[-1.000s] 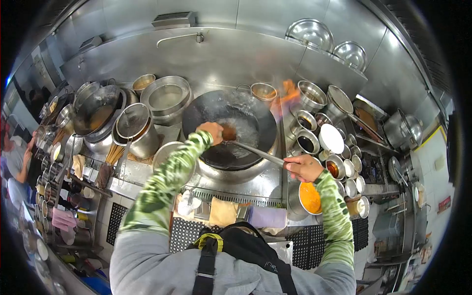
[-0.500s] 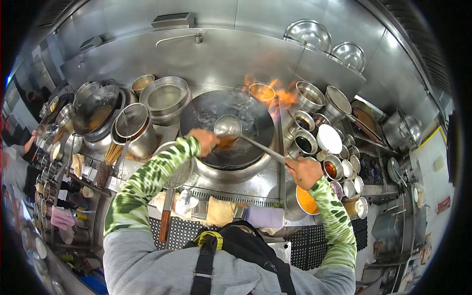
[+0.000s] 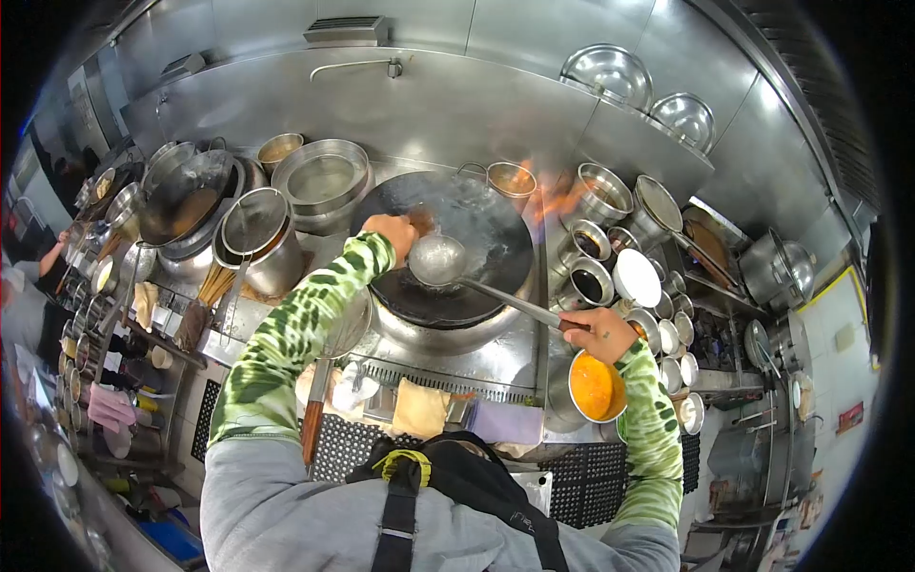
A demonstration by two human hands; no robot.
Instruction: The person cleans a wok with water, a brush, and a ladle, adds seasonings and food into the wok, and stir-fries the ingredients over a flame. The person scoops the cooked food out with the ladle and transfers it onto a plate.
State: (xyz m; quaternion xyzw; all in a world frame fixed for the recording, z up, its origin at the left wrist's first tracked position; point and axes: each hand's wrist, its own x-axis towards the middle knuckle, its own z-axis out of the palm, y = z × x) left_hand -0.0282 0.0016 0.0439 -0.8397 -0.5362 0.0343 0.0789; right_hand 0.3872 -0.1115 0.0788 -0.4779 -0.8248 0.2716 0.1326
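Left hand (image 3: 389,234) grasps a brown, brush-like object (image 3: 420,219) over the wok (image 3: 498,272), set between the front and back edges of the table (image 3: 505,367). Just beside it hangs the ladle (image 3: 438,261), its handle clenched by the right hand (image 3: 602,334), nearer the front edge. Lettering on the black garment (image 3: 486,474) is too small to read. Both forearms angle inward.
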